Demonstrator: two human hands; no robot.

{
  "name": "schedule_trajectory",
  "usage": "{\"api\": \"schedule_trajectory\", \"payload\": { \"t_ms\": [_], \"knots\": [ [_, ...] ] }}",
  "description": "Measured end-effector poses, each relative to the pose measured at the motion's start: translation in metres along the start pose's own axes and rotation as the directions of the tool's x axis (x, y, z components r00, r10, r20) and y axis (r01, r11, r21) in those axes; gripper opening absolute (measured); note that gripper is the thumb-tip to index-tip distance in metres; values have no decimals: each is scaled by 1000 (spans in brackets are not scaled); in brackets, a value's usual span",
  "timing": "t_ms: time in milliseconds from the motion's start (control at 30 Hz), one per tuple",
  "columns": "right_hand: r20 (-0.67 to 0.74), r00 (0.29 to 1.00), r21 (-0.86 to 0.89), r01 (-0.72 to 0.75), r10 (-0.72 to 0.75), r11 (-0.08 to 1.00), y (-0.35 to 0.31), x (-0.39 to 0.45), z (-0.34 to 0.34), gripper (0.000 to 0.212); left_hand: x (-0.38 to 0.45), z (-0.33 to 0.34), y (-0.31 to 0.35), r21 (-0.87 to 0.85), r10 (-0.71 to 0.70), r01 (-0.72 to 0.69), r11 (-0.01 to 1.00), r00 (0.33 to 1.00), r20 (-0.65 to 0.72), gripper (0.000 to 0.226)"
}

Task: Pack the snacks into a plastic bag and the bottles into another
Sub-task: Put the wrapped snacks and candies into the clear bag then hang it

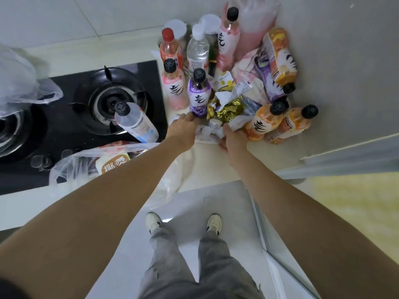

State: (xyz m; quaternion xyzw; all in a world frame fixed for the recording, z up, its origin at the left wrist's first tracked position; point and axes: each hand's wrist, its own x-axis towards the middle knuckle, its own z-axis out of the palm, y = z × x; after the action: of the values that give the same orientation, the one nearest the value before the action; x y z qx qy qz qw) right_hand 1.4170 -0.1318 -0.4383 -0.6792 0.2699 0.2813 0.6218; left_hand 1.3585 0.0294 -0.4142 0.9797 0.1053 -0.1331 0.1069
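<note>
Nearest, a plastic bag lies open on the tabletop at the stove's edge, with a snack packet already seen inside it. Just beyond, both hands are stretched into the heap. The left hand is laid at the foot of the purple bottle, fingers fairly straight; whether anything is pinched cannot be told. The right hand appears to be curled round a white snack wrapper beside the gold snack packet. The loose snacks should probably be gathered low and drawn out slowly, so that the upright bottles are not toppled. Farther off, orange bottles are leaned beside the heap, with more bottles stood against the wall.
</note>
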Motion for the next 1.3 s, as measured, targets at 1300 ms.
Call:
{"api": "schedule_trajectory", "payload": {
  "t_ms": [1300],
  "knots": [
    [432, 897, -555, 350, -98, 754, 107, -174, 119, 22, -221, 3, -129, -747, -645, 487, 452, 757, 103, 37]
  ]
}}
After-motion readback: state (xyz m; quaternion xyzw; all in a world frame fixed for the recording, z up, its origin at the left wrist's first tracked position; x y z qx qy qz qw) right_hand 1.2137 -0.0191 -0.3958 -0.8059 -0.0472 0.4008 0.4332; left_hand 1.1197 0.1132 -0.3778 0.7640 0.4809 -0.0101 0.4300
